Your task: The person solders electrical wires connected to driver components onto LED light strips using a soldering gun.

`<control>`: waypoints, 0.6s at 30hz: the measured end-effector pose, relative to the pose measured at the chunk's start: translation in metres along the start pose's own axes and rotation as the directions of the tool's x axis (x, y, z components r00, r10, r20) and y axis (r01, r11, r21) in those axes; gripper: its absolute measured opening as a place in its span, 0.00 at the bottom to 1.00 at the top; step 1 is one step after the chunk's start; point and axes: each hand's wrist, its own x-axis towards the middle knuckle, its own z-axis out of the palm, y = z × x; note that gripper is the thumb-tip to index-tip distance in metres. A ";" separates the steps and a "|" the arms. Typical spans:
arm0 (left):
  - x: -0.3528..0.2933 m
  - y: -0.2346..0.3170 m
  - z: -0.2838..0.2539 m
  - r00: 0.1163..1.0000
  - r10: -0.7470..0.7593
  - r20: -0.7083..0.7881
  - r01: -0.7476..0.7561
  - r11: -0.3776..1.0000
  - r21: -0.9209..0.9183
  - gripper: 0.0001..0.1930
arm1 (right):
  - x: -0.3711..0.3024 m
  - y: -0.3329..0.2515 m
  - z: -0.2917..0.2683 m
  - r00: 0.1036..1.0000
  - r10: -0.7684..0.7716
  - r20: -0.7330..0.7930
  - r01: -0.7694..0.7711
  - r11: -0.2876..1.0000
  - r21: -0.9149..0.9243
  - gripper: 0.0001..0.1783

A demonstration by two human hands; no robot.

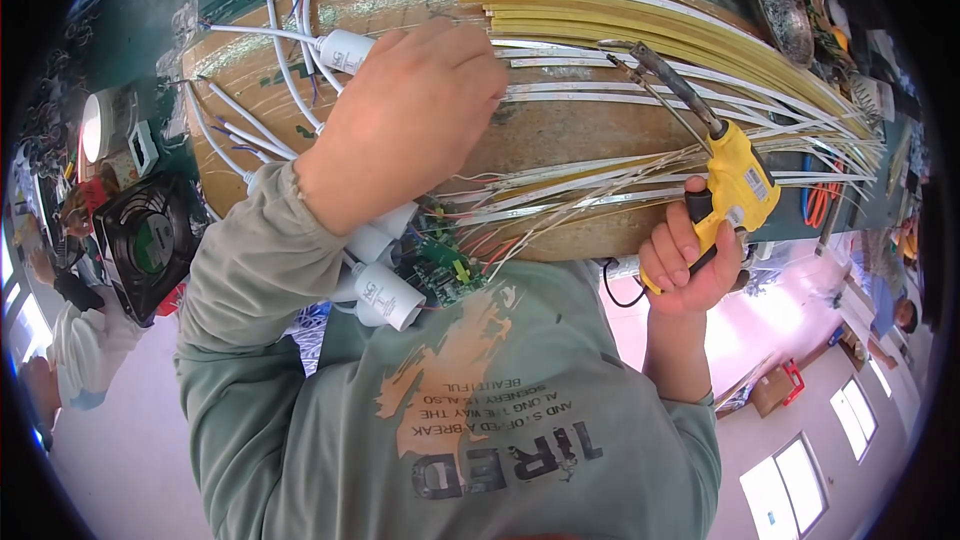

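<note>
My right hand [695, 250] is wrapped round the grip of a yellow soldering gun [745, 190], its metal tip pointing up and left over the white strips. My left hand [410, 120] is curled closed above the board, back of the hand upward, and its fingertips are hidden. Beside its fingers lies a white cylindrical housing [343, 52] with a white cable. Thin white LED strips [570, 92] run rightward from near that hand. Under my left wrist, more white housings [388, 297] lie with several green circuit boards [445, 265] and thin wires.
A wooden board [560, 135] carries the work. Along its far side lies a bundle of yellow-edged strips [600, 15]. A black fan [150, 245] stands at the left, near a white roll [105, 125]. Orange-handled pliers [822, 202] lie at the right. Another person's sleeve [90, 340] shows far left.
</note>
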 end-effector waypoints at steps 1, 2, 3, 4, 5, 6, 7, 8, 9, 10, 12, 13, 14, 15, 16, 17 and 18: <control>-0.001 0.000 0.000 1.000 -0.002 -0.003 0.002 1.000 0.012 0.06 | 0.000 0.001 0.000 1.000 -0.003 -0.017 0.003 1.000 0.000 0.30; -0.001 0.000 0.000 1.000 -0.002 -0.009 0.002 1.000 0.003 0.06 | 0.000 0.001 0.001 1.000 0.003 -0.006 -0.003 1.000 -0.003 0.30; -0.001 0.000 0.000 1.000 0.007 -0.013 -0.007 1.000 0.005 0.06 | -0.001 0.002 0.001 1.000 -0.007 -0.012 0.007 1.000 -0.027 0.30; -0.001 0.000 0.000 1.000 0.017 -0.017 -0.016 1.000 0.006 0.06 | -0.002 0.003 0.001 0.999 -0.024 -0.025 0.023 0.999 -0.047 0.30; -0.001 0.000 0.000 1.000 0.016 -0.017 -0.015 1.000 0.007 0.06 | -0.002 0.004 0.001 1.000 -0.017 -0.019 0.016 0.999 -0.050 0.30; -0.002 0.000 0.000 1.000 0.016 -0.018 -0.016 1.000 0.012 0.06 | -0.003 0.006 0.001 0.999 -0.038 0.004 0.038 0.994 -0.106 0.31; -0.002 0.000 0.000 1.000 0.016 -0.016 -0.015 1.000 0.026 0.06 | -0.004 0.009 0.001 0.998 -0.060 0.025 0.063 0.986 -0.155 0.32; -0.002 0.000 0.000 1.000 0.016 -0.018 -0.015 1.000 0.017 0.06 | -0.004 0.011 0.001 0.998 -0.057 0.028 0.061 0.985 -0.160 0.32; -0.002 0.000 0.001 1.000 0.011 -0.016 -0.011 1.000 0.021 0.07 | -0.005 0.014 0.001 0.996 -0.072 0.057 0.083 0.970 -0.230 0.32; -0.001 0.000 0.001 1.000 0.006 -0.009 -0.006 0.999 0.036 0.07 | -0.006 0.017 0.001 0.993 -0.085 0.086 0.107 0.948 -0.299 0.32; -0.001 0.001 0.000 1.000 0.007 -0.010 -0.007 1.000 0.028 0.07 | -0.009 0.023 0.003 0.992 -0.099 0.081 0.123 0.917 -0.380 0.34; -0.001 0.001 0.000 1.000 0.003 -0.001 -0.003 0.999 0.042 0.07 | -0.011 0.025 0.003 0.991 -0.111 0.077 0.134 0.882 -0.451 0.35; -0.001 0.001 0.000 1.000 0.006 -0.005 -0.006 0.999 0.032 0.07 | -0.015 0.026 0.005 0.994 -0.110 0.003 0.101 0.905 -0.413 0.39; -0.001 0.001 0.000 1.000 0.005 -0.002 -0.005 1.000 0.029 0.07 | -0.015 0.026 0.005 0.994 -0.107 -0.005 0.095 0.904 -0.417 0.39; -0.001 0.001 0.000 1.000 0.001 0.006 -0.001 0.999 0.037 0.07 | -0.016 0.026 0.006 0.994 -0.110 -0.001 0.098 0.894 -0.438 0.39; -0.001 0.001 -0.001 1.000 0.004 0.002 -0.004 1.000 0.026 0.07 | -0.016 0.027 0.006 0.993 -0.118 -0.003 0.104 0.885 -0.454 0.40; -0.001 0.001 -0.001 1.000 0.010 0.003 -0.010 1.000 0.029 0.07 | -0.016 0.027 0.006 0.994 -0.114 0.003 0.102 0.884 -0.457 0.40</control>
